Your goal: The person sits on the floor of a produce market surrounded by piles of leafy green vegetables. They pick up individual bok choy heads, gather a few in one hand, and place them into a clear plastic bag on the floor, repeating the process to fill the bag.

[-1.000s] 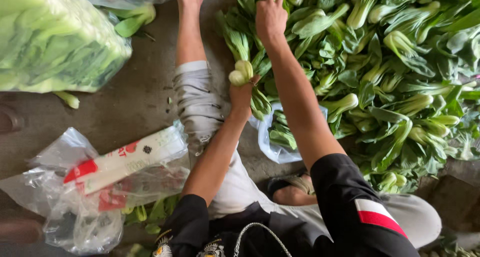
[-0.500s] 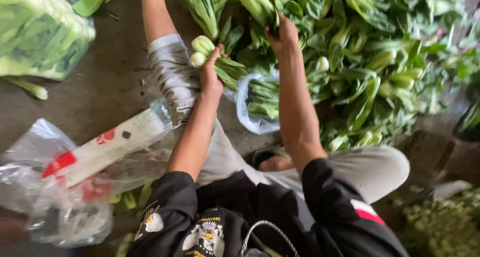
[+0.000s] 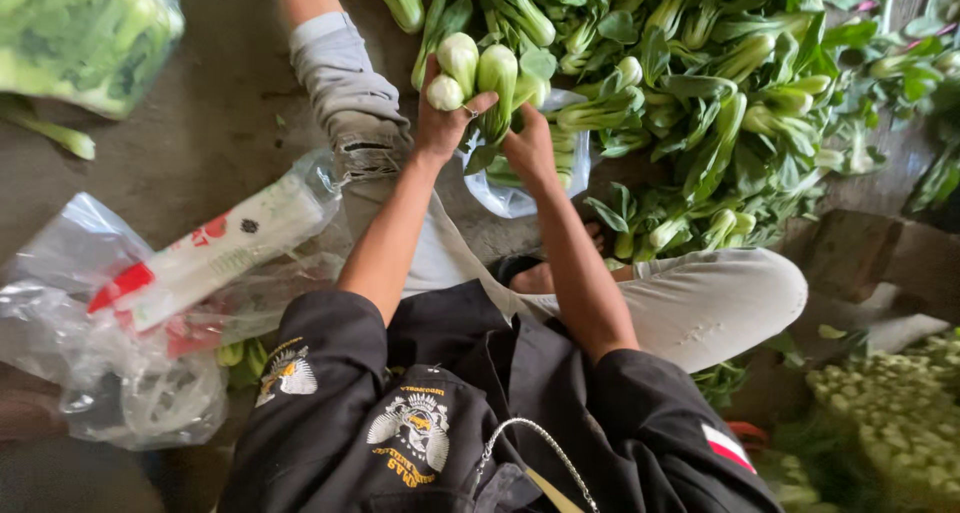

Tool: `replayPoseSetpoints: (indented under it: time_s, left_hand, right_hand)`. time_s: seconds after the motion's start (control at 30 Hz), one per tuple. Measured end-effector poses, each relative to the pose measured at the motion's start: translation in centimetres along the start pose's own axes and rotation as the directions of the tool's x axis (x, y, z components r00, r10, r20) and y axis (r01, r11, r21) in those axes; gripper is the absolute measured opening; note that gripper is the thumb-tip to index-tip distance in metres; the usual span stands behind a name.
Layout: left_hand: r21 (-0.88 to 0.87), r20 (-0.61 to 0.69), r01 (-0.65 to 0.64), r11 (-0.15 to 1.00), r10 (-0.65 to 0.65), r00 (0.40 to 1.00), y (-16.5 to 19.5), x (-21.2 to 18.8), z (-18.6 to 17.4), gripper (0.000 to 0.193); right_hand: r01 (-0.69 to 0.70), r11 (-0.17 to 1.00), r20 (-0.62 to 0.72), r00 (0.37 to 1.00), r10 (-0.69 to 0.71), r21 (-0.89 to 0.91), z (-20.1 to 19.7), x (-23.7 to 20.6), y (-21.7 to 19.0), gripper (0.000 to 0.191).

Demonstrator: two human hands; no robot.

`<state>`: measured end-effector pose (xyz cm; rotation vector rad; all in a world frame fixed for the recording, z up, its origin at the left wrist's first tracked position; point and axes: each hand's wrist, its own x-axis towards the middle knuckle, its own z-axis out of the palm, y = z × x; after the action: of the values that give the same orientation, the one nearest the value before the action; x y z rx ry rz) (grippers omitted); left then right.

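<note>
Lying at the far left on the concrete floor (image 3: 200,143), a full clear bag of greens (image 3: 80,28) sits in the top corner, and below it a heap of empty plastic bags (image 3: 130,303) with red and white print spreads beside the person's knee. The left hand (image 3: 445,123) comes next, raised over the grey trouser leg (image 3: 350,93); its fingers (image 3: 470,106) are curled tight around the pale stalk ends of a bunch of bok choy (image 3: 480,73), thumb across the front, with three bulbous white bases sticking up above the fist. Just beside it, touching the same bunch from below, the right hand (image 3: 530,148) has its fingers closed on the leafy lower part, so both hands grip the one bunch between them. Under the hands lies an open clear bag (image 3: 515,193) with a few greens inside. Farther right a big loose pile of bok choy (image 3: 720,93) covers the floor, and at the bottom right corner sits a heap of small pale green buds (image 3: 890,413).
</note>
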<state>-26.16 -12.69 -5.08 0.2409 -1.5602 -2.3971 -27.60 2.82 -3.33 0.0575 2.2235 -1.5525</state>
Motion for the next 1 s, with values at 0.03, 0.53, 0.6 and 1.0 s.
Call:
replayPoseSetpoints:
  time_s: [0.03,0.53,0.6,1.0]
  left_hand:
    - [0.031,-0.001,-0.023,0.999,0.023,1.0,0.5,-0.2,-0.1,0.067]
    - [-0.582,-0.137,0.157,0.798,-0.286,0.948,2.5,3.8,-2.0,0.04]
    - [-0.382,-0.136,0.052,0.923,-0.112,0.984,5.1,6.5,-3.1,0.037]
    - [0.05,0.198,0.023,0.998,-0.033,0.98,9.1,-4.2,4.2,0.055]
  right_hand:
    - [0.028,0.993,0.041,0.999,-0.023,-0.112,-0.8,0.2,0.2,0.026]
    - [0.302,0.586,-0.073,0.922,-0.381,0.752,-7.5,5.6,-5.0,0.036]
    - [0.354,0.773,-0.22,0.935,-0.278,0.527,-8.4,4.2,-4.9,0.041]
    - [0.406,0.824,0.161,0.853,-0.497,0.396,-6.2,-3.6,-7.4,0.062]
